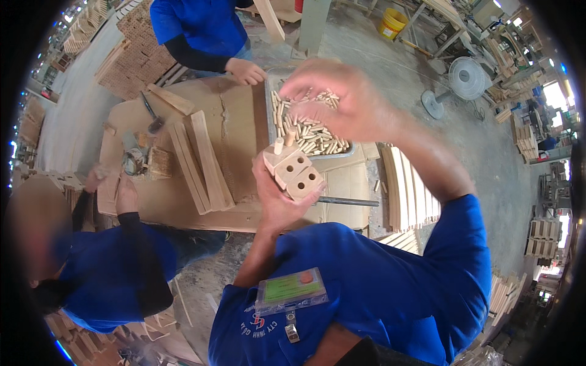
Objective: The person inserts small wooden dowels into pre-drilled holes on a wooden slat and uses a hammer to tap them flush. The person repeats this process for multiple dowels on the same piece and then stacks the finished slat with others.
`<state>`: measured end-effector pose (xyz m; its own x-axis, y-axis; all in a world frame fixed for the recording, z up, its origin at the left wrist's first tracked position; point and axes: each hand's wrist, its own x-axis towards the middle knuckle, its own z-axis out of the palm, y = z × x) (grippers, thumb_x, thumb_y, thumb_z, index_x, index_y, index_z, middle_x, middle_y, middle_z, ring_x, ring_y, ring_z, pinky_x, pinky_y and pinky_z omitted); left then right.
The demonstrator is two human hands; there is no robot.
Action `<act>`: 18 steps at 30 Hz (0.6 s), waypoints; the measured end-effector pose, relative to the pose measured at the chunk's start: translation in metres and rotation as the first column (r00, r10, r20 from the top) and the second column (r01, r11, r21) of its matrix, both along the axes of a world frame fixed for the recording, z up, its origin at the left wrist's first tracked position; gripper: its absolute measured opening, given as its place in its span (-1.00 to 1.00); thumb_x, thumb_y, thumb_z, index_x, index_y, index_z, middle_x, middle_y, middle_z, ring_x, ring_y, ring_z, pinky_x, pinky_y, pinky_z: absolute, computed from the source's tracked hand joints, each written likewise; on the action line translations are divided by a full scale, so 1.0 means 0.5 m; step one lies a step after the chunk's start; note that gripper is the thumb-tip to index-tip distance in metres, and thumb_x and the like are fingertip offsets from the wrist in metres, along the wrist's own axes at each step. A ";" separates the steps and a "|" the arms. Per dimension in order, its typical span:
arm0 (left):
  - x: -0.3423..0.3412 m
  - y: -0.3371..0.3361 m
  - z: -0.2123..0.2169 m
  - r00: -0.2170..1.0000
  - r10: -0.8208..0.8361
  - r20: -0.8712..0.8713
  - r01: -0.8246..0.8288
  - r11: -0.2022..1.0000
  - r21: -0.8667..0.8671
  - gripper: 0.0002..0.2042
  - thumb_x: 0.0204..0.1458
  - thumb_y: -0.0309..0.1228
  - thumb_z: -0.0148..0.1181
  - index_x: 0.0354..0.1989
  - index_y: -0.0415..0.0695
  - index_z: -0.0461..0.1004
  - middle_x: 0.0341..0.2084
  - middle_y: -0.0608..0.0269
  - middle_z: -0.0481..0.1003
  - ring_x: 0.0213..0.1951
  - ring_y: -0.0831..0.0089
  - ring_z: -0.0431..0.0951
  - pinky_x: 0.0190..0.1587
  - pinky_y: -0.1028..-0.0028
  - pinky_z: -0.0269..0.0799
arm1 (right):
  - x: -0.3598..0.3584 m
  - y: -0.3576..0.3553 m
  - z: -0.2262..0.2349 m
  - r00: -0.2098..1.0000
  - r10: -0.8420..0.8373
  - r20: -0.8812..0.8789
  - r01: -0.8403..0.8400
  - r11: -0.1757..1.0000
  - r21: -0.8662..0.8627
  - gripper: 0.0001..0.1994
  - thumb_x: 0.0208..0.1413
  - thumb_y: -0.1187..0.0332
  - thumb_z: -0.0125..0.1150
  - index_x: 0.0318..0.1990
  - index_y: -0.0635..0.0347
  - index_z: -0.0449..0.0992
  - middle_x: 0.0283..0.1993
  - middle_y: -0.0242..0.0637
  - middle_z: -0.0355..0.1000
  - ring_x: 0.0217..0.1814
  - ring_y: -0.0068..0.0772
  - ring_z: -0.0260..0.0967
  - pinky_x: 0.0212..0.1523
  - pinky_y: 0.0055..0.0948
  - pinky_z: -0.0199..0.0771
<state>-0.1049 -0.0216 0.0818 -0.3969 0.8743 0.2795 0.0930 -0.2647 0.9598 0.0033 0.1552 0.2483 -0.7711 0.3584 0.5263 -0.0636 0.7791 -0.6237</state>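
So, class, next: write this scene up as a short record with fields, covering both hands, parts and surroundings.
Left hand: holding pale wooden blocks with round holes
Standing in blocks: two short cylindrical wooden dowels
Right hand: blurred, over grey rectangular metal tray; grip unclear
Tray contents: many loose wooden dowels
Work surface: brown cardboard
Nearby: two people in blue tops

Drilled wooden blocks point(295, 174), tilted; loose dowels point(314, 138), heaped

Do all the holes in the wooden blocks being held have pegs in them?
No: the blocks in the left hand show four open holes, and just two pegs stick up.
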 end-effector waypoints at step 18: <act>-0.006 -0.001 0.024 0.996 -0.088 0.001 0.088 0.995 -0.056 0.03 -0.17 -0.50 0.68 0.35 -0.13 -0.08 0.06 0.14 0.29 0.04 0.42 0.45 -0.06 0.39 0.59 | 0.103 0.116 -0.607 0.574 -0.480 0.663 0.406 0.870 0.279 -0.77 0.38 0.23 0.09 0.01 0.12 0.57 -0.02 -0.14 0.59 0.10 -0.02 0.58 -0.04 -0.05 0.63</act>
